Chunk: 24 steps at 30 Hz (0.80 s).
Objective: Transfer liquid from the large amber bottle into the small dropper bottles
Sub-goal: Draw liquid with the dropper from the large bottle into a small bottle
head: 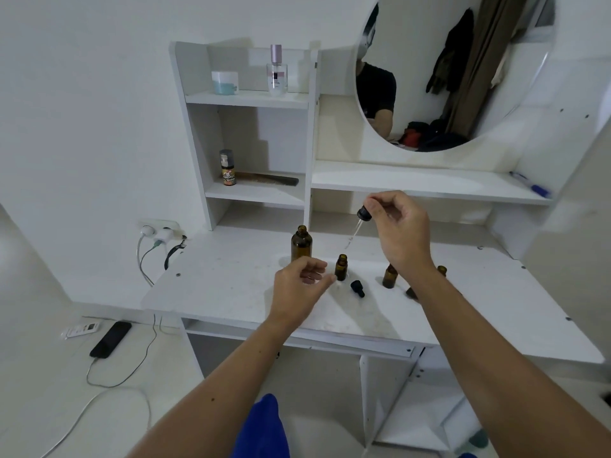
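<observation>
Head view showed the right hand (398, 226) pinching a dropper (358, 223) above centre frame, tip slanted toward the open small bottle (341, 267), which the loosely curled left hand (299, 285) touched, probably steadying it; large amber bottle (301, 243) stood uncapped just behind.

Amber bottles, uncapped, upright on white desk.
Large amber bottle (301, 243) behind small dropper bottle (341, 267); another (390, 276) to the right; dropper (358, 223) raised, tilted.

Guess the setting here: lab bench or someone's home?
Most likely a home bedroom, at a white vanity desk. A round mirror reflects hanging clothes, the shelves hold a perfume bottle and a comb, and a phone charges on the floor.
</observation>
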Available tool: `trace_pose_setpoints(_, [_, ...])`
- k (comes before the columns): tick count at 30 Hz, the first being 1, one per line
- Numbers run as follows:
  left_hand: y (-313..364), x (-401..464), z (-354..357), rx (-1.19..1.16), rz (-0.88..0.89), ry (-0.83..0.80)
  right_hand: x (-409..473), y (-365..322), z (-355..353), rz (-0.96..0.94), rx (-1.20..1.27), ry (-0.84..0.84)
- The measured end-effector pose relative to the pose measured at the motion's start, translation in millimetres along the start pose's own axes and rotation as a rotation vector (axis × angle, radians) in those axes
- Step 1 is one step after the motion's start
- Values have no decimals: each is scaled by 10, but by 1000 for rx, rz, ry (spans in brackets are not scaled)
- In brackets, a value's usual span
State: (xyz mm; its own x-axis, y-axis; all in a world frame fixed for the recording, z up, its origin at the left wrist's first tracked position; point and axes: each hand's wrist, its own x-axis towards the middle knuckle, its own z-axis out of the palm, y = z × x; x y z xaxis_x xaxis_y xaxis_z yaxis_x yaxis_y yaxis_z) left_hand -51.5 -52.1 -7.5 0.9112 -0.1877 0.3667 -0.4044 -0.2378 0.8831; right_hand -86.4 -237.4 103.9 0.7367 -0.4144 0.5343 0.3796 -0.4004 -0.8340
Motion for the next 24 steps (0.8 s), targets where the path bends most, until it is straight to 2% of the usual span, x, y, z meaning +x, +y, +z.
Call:
trace_pose_setpoints(4, [34, 54, 172, 11, -23, -83, -47, 71, -35, 42, -2, 8])
trace_pose_setpoints(14, [28, 204, 374, -6, -113, -78, -58, 188, 52, 73, 46, 3])
trace_pose_setpoints(24, [-8, 221, 382, 17, -87, -107, -73, 303, 152, 71, -88, -44])
